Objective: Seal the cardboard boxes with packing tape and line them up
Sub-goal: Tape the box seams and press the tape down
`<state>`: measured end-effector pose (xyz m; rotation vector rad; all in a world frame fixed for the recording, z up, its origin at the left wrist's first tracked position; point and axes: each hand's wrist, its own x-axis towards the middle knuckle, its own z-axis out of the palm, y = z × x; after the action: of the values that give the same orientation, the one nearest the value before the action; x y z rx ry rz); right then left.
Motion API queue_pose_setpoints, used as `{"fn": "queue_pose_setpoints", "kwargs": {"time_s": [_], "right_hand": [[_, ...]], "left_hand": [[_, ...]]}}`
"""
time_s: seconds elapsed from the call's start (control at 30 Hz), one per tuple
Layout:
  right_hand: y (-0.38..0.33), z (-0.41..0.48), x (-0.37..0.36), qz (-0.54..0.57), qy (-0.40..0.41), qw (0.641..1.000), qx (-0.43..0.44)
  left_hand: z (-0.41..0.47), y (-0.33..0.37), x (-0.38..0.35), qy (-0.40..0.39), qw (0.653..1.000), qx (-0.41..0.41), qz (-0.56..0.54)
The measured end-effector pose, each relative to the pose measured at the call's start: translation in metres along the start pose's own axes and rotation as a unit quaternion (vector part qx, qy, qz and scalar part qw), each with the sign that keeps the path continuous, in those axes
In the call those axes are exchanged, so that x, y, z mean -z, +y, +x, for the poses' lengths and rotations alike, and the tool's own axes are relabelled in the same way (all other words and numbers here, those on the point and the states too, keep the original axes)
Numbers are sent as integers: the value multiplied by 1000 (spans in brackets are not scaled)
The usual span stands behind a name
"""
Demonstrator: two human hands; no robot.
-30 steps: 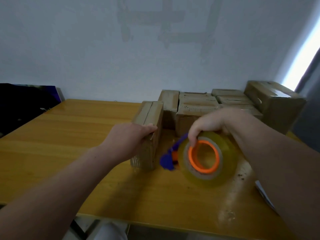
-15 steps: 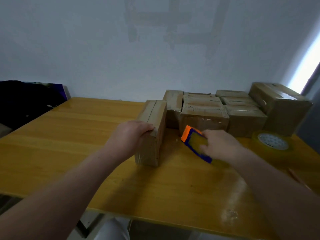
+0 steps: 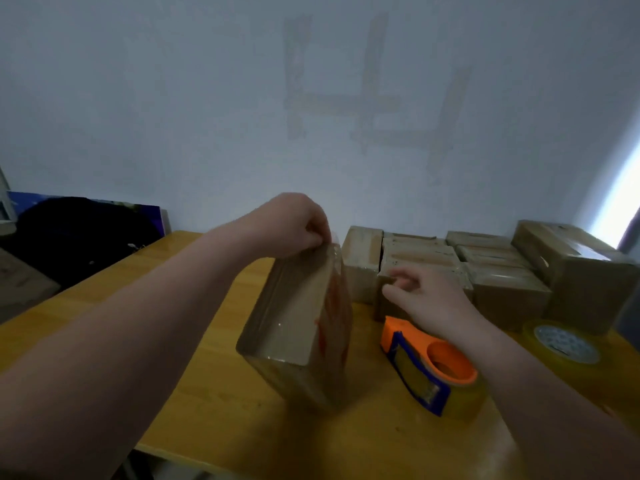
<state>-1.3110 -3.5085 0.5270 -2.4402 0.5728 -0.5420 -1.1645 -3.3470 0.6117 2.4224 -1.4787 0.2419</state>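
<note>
Cardboard box (image 3: 298,323), red print (image 3: 333,299) unreadable, gripped by L hand (image 3: 291,225).

- The bench (image 3: 207,403) was glossy yellow-orange wood.
- The cardboard box (image 3: 298,320) was dull brown, with red markings along one side.
- The tape dispenser (image 3: 426,365) was bright orange with a dark blue frame and held yellowish clear tape.
- The spare tape roll (image 3: 561,344) was yellowish, its core pale and speckled.
- The row of boxes (image 3: 502,292) was tan.
- The wall (image 3: 173,98) was pale grey-white with faint darker stripes.
</note>
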Motion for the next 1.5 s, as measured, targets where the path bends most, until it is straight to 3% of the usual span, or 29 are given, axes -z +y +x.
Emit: {"fn": "queue_pose_setpoints", "kwargs": {"time_s": [0.1, 0.17, 0.37, 0.57, 0.73, 0.83, 0.9, 0.97, 1.0, 1.1, 1.17, 1.37, 1.5], "right_hand": [[-17, -1, -2, 137, -36, 990, -10], [-20, -4, -10, 187, -58, 980, -21], [-12, -17, -29, 253, -61, 965, -36], [-15, -25, -43, 128, -32, 991, -10], [-32, -42, -59, -61, -40, 996, 55], [-29, -48, -56, -119, 51, 983, 127], [-25, -44, -48, -60, 134, 982, 116], [-17, -30, -39, 58, 191, 979, 38], [-13, -22, -34, 133, 174, 976, -9], [-8, -6, -26, 306, 0, 947, -99], [-7, 0, -28, 338, -61, 931, -124], [-21, 10, -29, 366, -48, 915, -163], [-24, 13, -33, 339, -25, 927, -161]], "left_hand": [[9, 9, -9, -68, 998, -11, 5], [13, 14, -22, -64, 998, -16, 19], [-5, 24, -48, 93, 992, -6, 84], [-33, 17, -54, 0, 999, -34, 41], [-44, 15, -56, 14, 999, -41, 14], [-46, 13, -56, 31, 999, -39, -19], [-48, 13, -56, 31, 998, -43, -38], [-48, 15, -57, 30, 997, -47, -43], [-50, 16, -57, 30, 997, -48, -45], [-53, 20, -55, 39, 996, -49, -62], [-54, 21, -57, 57, 995, -21, -74], [-50, 11, -63, 122, 963, 137, -195], [-46, 6, -56, 23, 881, 264, -393]]}}
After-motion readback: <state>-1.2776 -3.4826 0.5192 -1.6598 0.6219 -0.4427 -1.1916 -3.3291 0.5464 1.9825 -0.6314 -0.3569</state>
